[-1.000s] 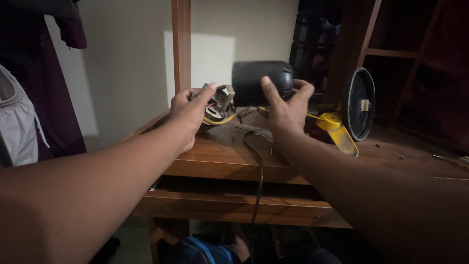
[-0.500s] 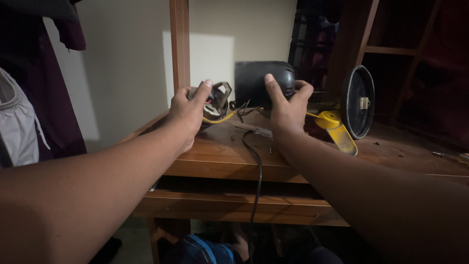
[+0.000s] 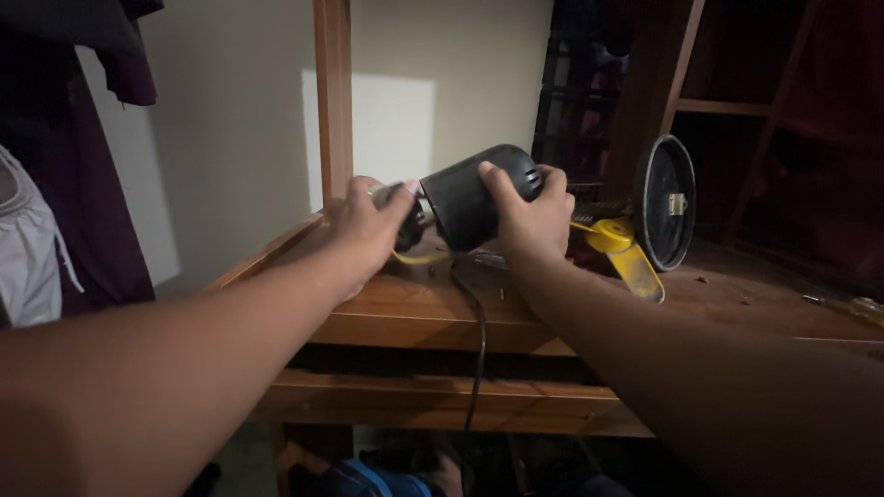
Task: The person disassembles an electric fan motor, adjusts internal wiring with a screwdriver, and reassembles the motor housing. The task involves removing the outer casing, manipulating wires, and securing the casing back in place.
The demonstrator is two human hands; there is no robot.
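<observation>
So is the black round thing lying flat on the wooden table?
No, both hands, left hand and right hand, hold the black motor housing above the wooden table.

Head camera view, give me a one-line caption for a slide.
Right hand grips a black motor housing above a wooden workbench while the left hand holds its metal front end, black cord hanging down.

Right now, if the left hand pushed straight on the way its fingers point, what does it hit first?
The black motor housing. The left hand points right, at the metal end beside it; the right hand grips the far side. Depth unclear.
</observation>
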